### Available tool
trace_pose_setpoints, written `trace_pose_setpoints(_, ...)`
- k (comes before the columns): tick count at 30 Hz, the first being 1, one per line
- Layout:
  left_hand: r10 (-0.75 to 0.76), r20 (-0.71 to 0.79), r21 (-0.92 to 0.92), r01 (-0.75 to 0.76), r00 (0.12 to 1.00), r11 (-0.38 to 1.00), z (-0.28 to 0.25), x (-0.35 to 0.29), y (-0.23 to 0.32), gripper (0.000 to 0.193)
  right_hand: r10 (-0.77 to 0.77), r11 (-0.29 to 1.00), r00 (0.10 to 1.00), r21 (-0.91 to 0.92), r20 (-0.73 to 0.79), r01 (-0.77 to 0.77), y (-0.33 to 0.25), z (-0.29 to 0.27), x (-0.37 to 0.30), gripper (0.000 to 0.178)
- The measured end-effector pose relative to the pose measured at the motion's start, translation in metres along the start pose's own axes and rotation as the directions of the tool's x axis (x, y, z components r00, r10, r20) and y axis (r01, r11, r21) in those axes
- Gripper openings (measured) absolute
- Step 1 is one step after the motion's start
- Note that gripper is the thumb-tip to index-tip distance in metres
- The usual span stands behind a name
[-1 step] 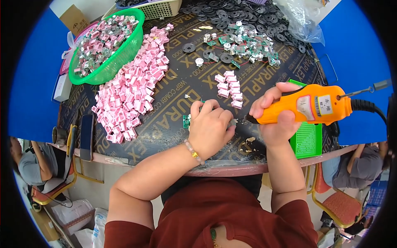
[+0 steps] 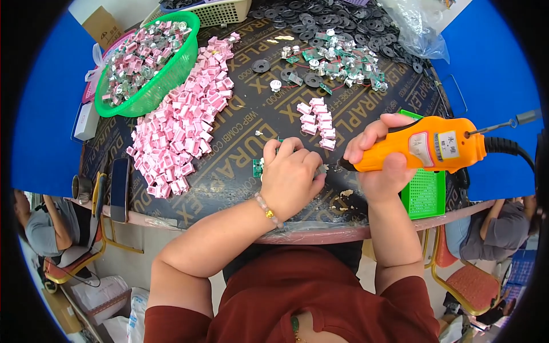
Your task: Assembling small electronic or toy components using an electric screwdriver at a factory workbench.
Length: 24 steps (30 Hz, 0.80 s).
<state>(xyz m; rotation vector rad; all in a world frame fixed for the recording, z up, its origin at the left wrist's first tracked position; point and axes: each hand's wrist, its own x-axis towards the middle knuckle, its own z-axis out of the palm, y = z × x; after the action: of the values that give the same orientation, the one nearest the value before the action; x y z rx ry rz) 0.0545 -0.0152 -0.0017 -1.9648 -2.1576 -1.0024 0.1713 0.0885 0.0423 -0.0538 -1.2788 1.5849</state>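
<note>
The right grip (image 2: 381, 184) wraps the orange tool (image 2: 420, 147) at three o'clock from the left grip (image 2: 290, 175), whose hold on the board (image 2: 258, 168) at its nine o'clock I can't tell; should that board shift, the tip (image 2: 345, 164) could slip into those fingers (image 2: 313, 162).

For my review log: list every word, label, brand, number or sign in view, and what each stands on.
I leave wording and brands uncopied, giving only where writing stands.
Dark tabletop: large tan lettering, repeated in slanted rows.
Orange corded tool in the right hand: dark characters on a red-edged label and a white label.
Cardboard box: marks too small to read.
</note>
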Motion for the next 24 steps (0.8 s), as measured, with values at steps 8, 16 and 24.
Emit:
trace_pose_setpoints(8, -0.051, 0.041, -0.044, 0.053, 0.998, 0.998, -0.0041, 0.0013, -0.0004, 0.017, 0.013, 1.000, 0.999, -0.012, 0.030, -0.012, 0.0056, 0.0034, 0.0000, 0.057)
trace_pose_setpoints(16, 0.007, 0.036, -0.029, -0.005, 0.999, 1.000, -0.0046, -0.0016, -0.0006, 0.017, 0.018, 1.000, 0.998, -0.022, 0.053, -0.017, 0.0047, 0.0011, -0.0016, 0.057)
trace_pose_setpoints(24, 0.110, -0.033, 0.093, -0.107, 0.993, 0.990, 0.0020, -0.0062, -0.0032, 0.020, 0.025, 1.000, 0.998, -0.016, 0.065, -0.024, 0.0029, 0.0012, -0.0037, 0.057)
